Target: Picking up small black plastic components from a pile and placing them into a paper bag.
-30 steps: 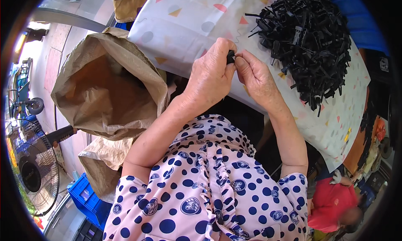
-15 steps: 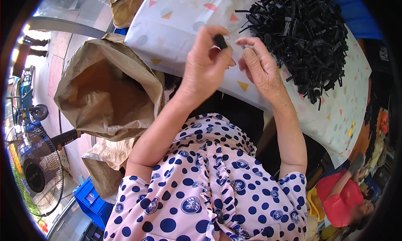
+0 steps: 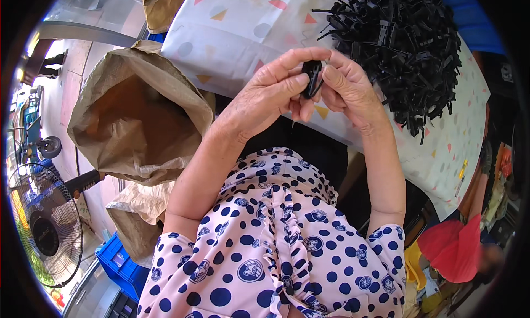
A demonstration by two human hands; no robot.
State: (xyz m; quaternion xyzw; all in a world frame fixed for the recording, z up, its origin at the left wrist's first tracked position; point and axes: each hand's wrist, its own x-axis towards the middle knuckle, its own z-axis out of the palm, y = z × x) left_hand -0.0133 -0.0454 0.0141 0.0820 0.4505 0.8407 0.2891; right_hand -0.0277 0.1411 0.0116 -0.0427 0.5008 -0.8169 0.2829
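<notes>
A small black plastic part (image 3: pixel 312 79) is gripped between the thumb and fingers of my left hand (image 3: pixel 273 89), above the near edge of the table. My right hand (image 3: pixel 350 89) is closed in a pinch against the right side of that part. Something small and pale seems to show at its fingertips, too little to name. Just beyond my right hand lies a big heap of black plastic pieces (image 3: pixel 395 53), several of them long and narrow.
A white tablecloth (image 3: pixel 232 47) with coloured shapes covers the table. Left of me stands an open brown sack (image 3: pixel 138 119), with another sack (image 3: pixel 132 229) below it. A fan (image 3: pixel 47 235) and a blue crate (image 3: pixel 121 265) are farther left. A person in red (image 3: pixel 455 246) is at the lower right.
My hands have come together: the left has turned and moved right with the black part, and the right hand's fingertips now meet it. The person in red has shifted posture.
</notes>
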